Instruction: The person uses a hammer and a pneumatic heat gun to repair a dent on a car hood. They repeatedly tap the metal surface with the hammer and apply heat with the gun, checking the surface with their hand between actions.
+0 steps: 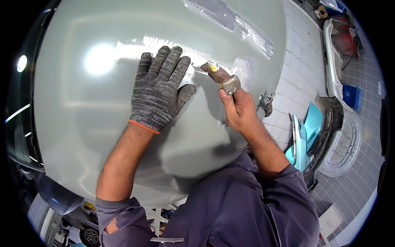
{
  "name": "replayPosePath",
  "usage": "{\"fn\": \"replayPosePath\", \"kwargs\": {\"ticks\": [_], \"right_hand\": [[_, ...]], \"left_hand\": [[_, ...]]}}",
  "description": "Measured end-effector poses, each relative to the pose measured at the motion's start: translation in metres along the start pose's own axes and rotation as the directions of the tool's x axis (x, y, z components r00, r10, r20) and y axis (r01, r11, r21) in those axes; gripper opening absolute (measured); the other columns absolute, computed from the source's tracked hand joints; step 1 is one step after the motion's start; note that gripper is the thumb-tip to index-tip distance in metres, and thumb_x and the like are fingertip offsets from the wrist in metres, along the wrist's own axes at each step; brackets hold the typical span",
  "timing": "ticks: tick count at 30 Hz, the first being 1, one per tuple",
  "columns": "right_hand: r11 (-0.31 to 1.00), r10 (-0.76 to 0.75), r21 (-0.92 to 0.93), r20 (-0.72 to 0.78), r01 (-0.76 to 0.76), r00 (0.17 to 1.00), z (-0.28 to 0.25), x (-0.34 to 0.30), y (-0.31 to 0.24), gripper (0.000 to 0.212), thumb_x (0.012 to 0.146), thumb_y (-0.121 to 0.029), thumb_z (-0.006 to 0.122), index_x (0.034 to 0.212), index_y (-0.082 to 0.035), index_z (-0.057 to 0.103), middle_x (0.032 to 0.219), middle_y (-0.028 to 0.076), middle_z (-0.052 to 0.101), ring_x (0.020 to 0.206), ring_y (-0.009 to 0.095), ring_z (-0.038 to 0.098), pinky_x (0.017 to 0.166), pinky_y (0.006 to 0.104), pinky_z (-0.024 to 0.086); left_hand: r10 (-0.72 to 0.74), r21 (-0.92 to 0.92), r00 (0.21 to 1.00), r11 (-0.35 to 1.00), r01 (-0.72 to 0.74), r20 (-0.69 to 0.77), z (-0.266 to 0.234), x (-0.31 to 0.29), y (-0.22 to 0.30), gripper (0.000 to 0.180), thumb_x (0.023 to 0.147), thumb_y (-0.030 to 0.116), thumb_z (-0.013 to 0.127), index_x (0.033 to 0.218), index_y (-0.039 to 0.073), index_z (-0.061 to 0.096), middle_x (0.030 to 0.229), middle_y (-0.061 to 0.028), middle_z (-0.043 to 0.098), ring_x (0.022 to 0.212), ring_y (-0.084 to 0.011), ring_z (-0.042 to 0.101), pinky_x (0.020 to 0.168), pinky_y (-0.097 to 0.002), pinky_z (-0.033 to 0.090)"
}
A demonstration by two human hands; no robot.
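Note:
My left hand (158,90), in a dark grey knit glove with an orange cuff, lies flat on a grey-green car hood (78,140). Its fingers are spread, their tips on a strip of bare shiny metal (127,50). Ungloved, my right hand (240,109) grips a hammer (222,78) with a worn brown metal head and a bit of yellow at the handle. The hammer head is over the hood, near the right end of the bare strip; whether it touches the panel I cannot tell. Most of the handle is hidden by my fist.
A second sanded strip (230,20) crosses the hood's far right. A metal latch (266,103) sits at the hood's right edge. On the tiled floor (298,53) at right lie turquoise panels (306,131), a pale car body part (343,144) and a blue box (351,96).

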State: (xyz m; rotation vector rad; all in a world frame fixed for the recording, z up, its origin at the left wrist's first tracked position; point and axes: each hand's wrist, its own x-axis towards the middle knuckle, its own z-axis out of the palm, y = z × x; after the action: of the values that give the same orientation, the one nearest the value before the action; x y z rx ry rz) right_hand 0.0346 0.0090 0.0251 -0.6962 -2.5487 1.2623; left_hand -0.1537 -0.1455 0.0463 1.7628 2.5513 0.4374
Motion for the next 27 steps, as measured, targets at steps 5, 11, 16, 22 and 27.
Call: {"fn": "replayPosePath", "kwargs": {"ticks": [5,11,16,22,27], "right_hand": [[0.999,-0.050,0.005,0.035,0.050,0.998,-0.006,0.008,-0.008,0.024,0.098,-0.012,0.055,0.117,-0.001,0.064,0.089,0.019,0.068,0.074,0.039,0.067,0.065,0.0432,0.053],[0.998,-0.050,0.038,0.051,0.048,0.997,-0.006,0.009,-0.003,0.031,0.103,-0.017,0.054,0.127,0.002,0.061,0.073,0.004,0.060,0.060,0.016,0.055,0.056,0.0291,0.043],[0.999,0.042,0.018,0.042,-0.043,0.998,-0.007,0.009,-0.011,0.013,0.095,-0.004,0.060,0.104,0.001,0.067,0.083,0.014,0.069,0.068,0.027,0.067,0.063,0.0357,0.052],[1.000,-0.023,-0.008,0.063,0.023,0.998,-0.006,0.011,-0.006,0.010,0.092,-0.003,0.061,0.100,0.001,0.067,0.078,0.014,0.068,0.061,0.028,0.066,0.060,0.0361,0.052],[0.997,-0.070,0.032,-0.007,0.070,0.998,-0.006,0.010,-0.007,0.005,0.092,-0.002,0.061,0.095,0.001,0.065,0.072,0.014,0.065,0.058,0.028,0.065,0.056,0.0362,0.050]], "left_hand": [[0.002,-0.072,0.999,0.997,-0.005,-0.041,-0.001,0.000,-0.005,0.051,0.087,0.038,0.072,0.131,0.012,0.066,0.148,-0.0149,0.051,0.138,-0.0374,0.045,0.115,-0.0550,0.032],[-0.026,-0.102,0.997,0.995,0.019,-0.067,0.002,0.001,-0.010,0.052,0.088,0.039,0.072,0.132,0.012,0.065,0.147,-0.0114,0.054,0.139,-0.0336,0.046,0.115,-0.0542,0.032],[-0.118,-0.059,0.988,0.992,0.112,-0.102,-0.001,0.000,-0.013,0.065,0.081,0.040,0.077,0.135,0.007,0.061,0.148,-0.0116,0.054,0.138,-0.0332,0.048,0.114,-0.0543,0.034],[-0.134,-0.088,0.983,0.988,0.123,-0.126,-0.001,-0.002,-0.016,0.066,0.078,0.039,0.080,0.133,0.006,0.061,0.146,-0.0127,0.055,0.136,-0.0355,0.049,0.112,-0.0553,0.035],[-0.133,-0.093,0.986,0.988,0.124,-0.100,-0.003,-0.003,-0.016,0.065,0.078,0.039,0.080,0.132,0.009,0.063,0.144,-0.0135,0.056,0.135,-0.0369,0.050,0.111,-0.0558,0.036]]}}
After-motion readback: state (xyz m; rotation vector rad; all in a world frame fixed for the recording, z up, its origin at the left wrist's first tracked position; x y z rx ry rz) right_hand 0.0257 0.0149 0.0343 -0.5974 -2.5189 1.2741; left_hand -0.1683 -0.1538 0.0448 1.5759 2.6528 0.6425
